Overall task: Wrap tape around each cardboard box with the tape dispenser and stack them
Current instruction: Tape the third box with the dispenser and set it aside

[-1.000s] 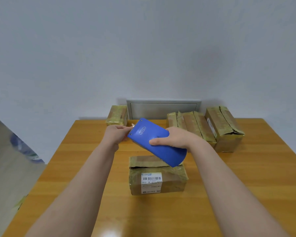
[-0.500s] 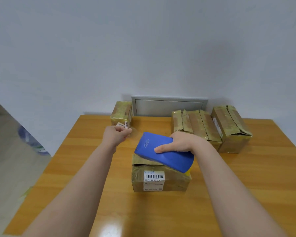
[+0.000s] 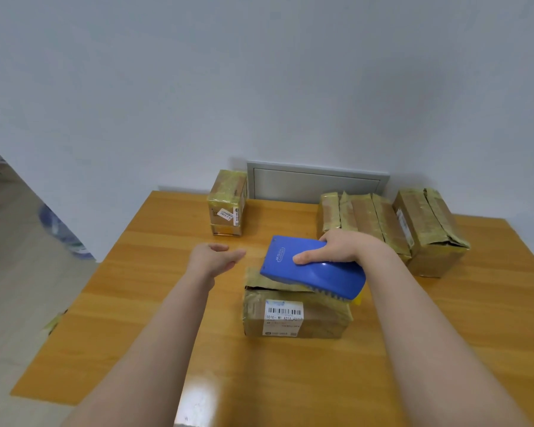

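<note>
Blue, the tape dispenser (image 3: 313,268) is gripped from above by the right hand (image 3: 336,251), fingers curled round its body, and is laid on top of the cardboard box (image 3: 293,317) at the centre of the frame, probably so that tape is pressed along the seam. The left hand (image 3: 211,260) is held just left of it, fingers loose, nothing grasped, perhaps ready to steady the box. Other taped boxes (image 3: 429,229) are kept at the upper right.

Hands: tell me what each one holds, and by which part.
The right hand grips the blue tape dispenser round its far edge, thumb laid on its top face. The left hand holds nothing.
</note>
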